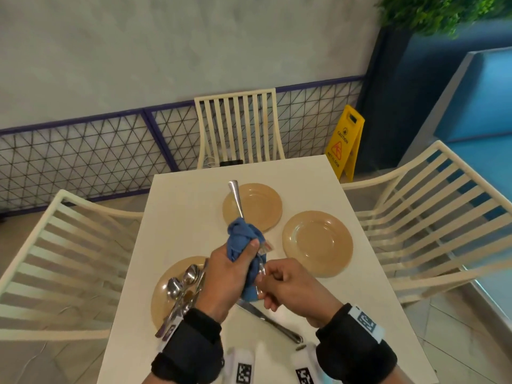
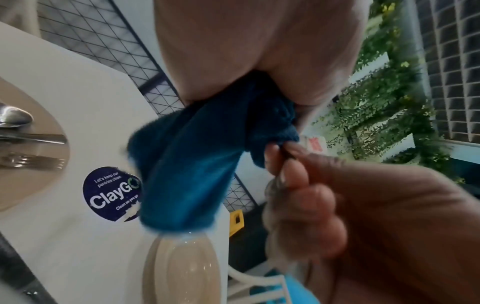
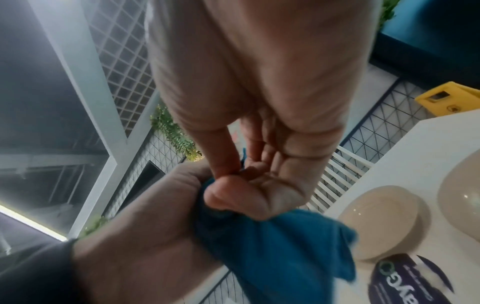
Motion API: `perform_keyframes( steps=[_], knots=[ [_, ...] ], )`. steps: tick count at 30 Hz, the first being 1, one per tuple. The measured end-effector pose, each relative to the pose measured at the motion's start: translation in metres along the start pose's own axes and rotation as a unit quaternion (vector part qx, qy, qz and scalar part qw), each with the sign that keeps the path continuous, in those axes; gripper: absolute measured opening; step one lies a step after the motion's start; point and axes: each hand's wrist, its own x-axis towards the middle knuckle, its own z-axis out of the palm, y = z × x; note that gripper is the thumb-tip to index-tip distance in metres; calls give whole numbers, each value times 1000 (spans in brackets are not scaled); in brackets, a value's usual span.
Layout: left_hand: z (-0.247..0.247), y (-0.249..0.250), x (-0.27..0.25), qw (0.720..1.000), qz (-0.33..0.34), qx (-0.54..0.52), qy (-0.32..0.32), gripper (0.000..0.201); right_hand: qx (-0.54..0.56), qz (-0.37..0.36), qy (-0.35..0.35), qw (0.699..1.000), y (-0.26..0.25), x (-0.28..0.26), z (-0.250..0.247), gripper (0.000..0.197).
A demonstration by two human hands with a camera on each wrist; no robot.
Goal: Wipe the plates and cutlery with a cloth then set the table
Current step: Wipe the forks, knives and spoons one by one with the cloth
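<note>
My left hand grips a bunched blue cloth above the white table. A long metal handle sticks up out of the cloth toward the far side. Fork tines show at the cloth's right edge, and its shaft runs down into the pinch of my right hand. The left wrist view shows the cloth and the pinching fingers. Three tan plates lie on the table: far, right and near left. The near-left plate holds spoons and other cutlery. A knife lies at the front.
Cream slatted chairs stand at the far side, the left and the right. A yellow wet-floor sign stands by the far right corner. A dark round sticker is on the tabletop. A mesh fence runs behind.
</note>
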Motion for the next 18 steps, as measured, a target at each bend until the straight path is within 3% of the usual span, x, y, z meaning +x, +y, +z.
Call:
perform_keyframes(
  steps=[3,7,11,16,18],
  knots=[
    [-10,13,18,998,-15,-44,40,17,-21,27,-29,999,12,-9,-2,21],
    [-24,26,37,995,20,-51,81,16,-24,40,-52,998,18,-15,-2,18],
    [2,-10,5,998,-24,33,-47,18,6,24,-5,1000,16,9,-2,15],
    [-5,-44,1,987,6,142,-69,10,-58,45,-35,997,37,13,-12,22],
    [-12,-52,1,972,25,209,-107,13,-34,54,16,998,42,12,-26,17]
  ],
)
